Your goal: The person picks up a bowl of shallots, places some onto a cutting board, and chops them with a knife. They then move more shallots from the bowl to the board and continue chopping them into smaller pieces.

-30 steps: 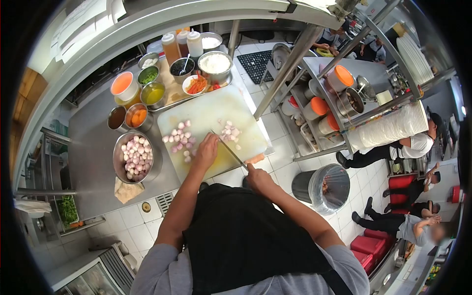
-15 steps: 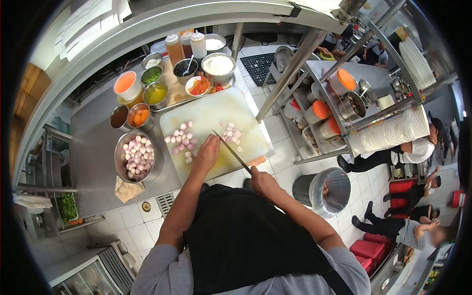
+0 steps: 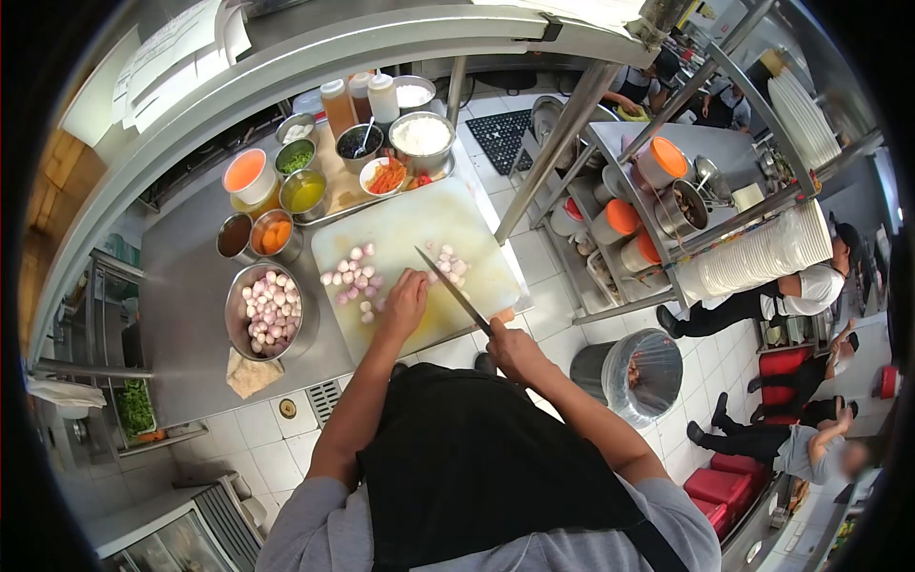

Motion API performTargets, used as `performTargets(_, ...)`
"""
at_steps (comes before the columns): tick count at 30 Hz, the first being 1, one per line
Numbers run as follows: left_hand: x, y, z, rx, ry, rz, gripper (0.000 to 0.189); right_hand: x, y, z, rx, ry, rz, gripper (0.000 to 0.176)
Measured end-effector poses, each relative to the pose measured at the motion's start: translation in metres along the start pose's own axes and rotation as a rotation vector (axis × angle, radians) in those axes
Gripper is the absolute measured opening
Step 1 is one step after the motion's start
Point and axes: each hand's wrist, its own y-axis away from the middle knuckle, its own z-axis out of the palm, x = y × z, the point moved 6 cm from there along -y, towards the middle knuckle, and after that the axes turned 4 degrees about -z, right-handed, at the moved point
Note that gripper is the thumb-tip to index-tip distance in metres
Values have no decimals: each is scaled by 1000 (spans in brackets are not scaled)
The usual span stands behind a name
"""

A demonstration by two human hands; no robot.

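Observation:
A long knife (image 3: 456, 291) lies slanted over the pale cutting board (image 3: 438, 212), its handle wrapped by my right hand (image 3: 519, 351) near the board's front edge. My left hand (image 3: 408, 301) rests on the board beside the blade with its fingers bent together; whatever they hold is hidden. Whole peeled shallots (image 3: 356, 274) are scattered on the board to the left of that hand. Cut shallot pieces (image 3: 450, 263) form a small pile to the right of the blade's tip. A metal bowl (image 3: 232, 307) full of peeled shallots stands left of the board.
Behind the board are a flour bowl (image 3: 421, 134), squeeze bottles (image 3: 383, 97) and several metal containers. A folded cloth (image 3: 252, 374) lies at the counter's front edge. To the right are a metal post (image 3: 548, 157), shelves with orange-lidded tubs (image 3: 623, 217), a lined bin (image 3: 624, 377) and several people.
The view has shifted slightly. The blade has moved a little away from the cut pieces, and my left hand stays beside it.

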Motion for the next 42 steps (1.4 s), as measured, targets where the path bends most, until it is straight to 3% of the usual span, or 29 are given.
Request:
performTargets(4, 5, 16, -23, 145, 115, -184, 20, 6, 5, -9, -17, 1, -71, 26)
performTargets(6, 20, 30, -50, 202, -194, 0, 25, 5, 7, -8, -101, -42, -125, 25)
performTargets(7, 20, 36, -62, 203, -203, -8, 25, 7, 4, -7, -108, -48, -132, 25)
performTargets(9, 18, 45, -70, 45, -434, -16, 26, 17, -3, -7, -93, -57, -77, 24)
performTargets(13, 2, 50, -73, -30, -473, -44, 26, 23, -13, -20, 60, -27, -87, 23)
performTargets(19, -10, 40, -65, 37, -402, 17, 23, 18, -5, 9, -72, -37, -125, 24)
performTargets(24, 14, 19, -17, 10, -161, 44, 19, 18, 5, 8, -9, -32, -75, 25)
performTargets(27, 15, 17, -8, -8, -64, -65, 14, 17, 11, 9, 3, 0, -58, 25)
performTargets(30, 11, 19, -6, 21, 52, -30, 10, 13, 14, 9, -10, 22, -68, 24)
performTargets(34, 13, 19, -8, -5, 58, -76, 9, 5, 16, 5, 60, 13, -109, 24)
performTargets(37, 12, 19, -7, -3, 71, -111, 10, 13, 15, 21, -15, 49, -73, 26)
performTargets(42, 10, 14, -4, -26, -24, -27, 13, 5, 19, 16, -11, 30, -65, 26)
